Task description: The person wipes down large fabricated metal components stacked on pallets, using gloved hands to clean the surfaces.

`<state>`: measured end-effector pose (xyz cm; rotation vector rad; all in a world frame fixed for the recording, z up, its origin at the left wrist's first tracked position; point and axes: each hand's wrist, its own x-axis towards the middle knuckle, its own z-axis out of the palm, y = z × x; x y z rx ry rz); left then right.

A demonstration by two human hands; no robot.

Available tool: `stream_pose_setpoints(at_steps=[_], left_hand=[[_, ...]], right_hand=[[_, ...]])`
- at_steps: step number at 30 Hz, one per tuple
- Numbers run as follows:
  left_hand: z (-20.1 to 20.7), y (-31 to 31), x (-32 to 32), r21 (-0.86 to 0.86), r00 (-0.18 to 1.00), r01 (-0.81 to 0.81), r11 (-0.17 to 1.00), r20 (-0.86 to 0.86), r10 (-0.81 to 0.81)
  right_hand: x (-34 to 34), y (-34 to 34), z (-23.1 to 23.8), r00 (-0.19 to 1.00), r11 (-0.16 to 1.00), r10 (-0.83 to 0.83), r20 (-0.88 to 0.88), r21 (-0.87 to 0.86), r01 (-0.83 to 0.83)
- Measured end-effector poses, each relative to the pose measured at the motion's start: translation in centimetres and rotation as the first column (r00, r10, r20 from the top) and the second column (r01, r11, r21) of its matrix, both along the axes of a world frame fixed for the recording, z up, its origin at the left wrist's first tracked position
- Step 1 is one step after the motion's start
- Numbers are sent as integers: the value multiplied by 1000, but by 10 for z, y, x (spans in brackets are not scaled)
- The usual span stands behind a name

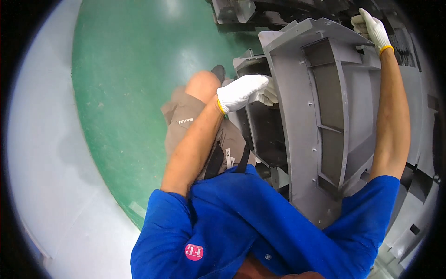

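Note:
A large grey panel [297,111] with raised ribs and recessed compartments stands lengthwise in front of me, on my right side. My left hand [244,93], in a white knitted glove with a yellow cuff, is closed at the panel's left edge, its fingers curled and partly hidden. At the far right corner of the panel is my right hand [371,29], gloved the same way. Its fingers are bent and the thumb stretches out; what lies inside them is hidden.
Beneath and left of the panel sits another dark grey ribbed part [265,125]. More grey and black parts [241,11] lie at the far side, with stacked grey pieces [411,204] along the right. Green floor [125,93] stretches leftward to a pale grey surface [42,139].

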<state>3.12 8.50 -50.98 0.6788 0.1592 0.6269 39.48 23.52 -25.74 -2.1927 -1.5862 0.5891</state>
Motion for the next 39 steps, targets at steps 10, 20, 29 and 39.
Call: stream_pose_setpoints(at_steps=[10, 20, 29, 39], left_hand=[[19, 40, 2, -163, 972, -160, 974, 148, 184], [33, 53, -1, -289, 934, -177, 941, 251, 253], [42, 69, -11, 145, 980, -167, 975, -84, 181], [40, 80, -16, 155, 972, 160, 975, -197, -128]], right_hand=[[4, 23, 9, 999, 998, -37, 28, -56, 38], [-17, 15, 11, 996, 995, -86, 20, -50, 87], [-15, 7, 29, 998, 999, -45, 52, 32, 44], [3, 6, 19, 1000, 996, -13, -14, 88, 15]])
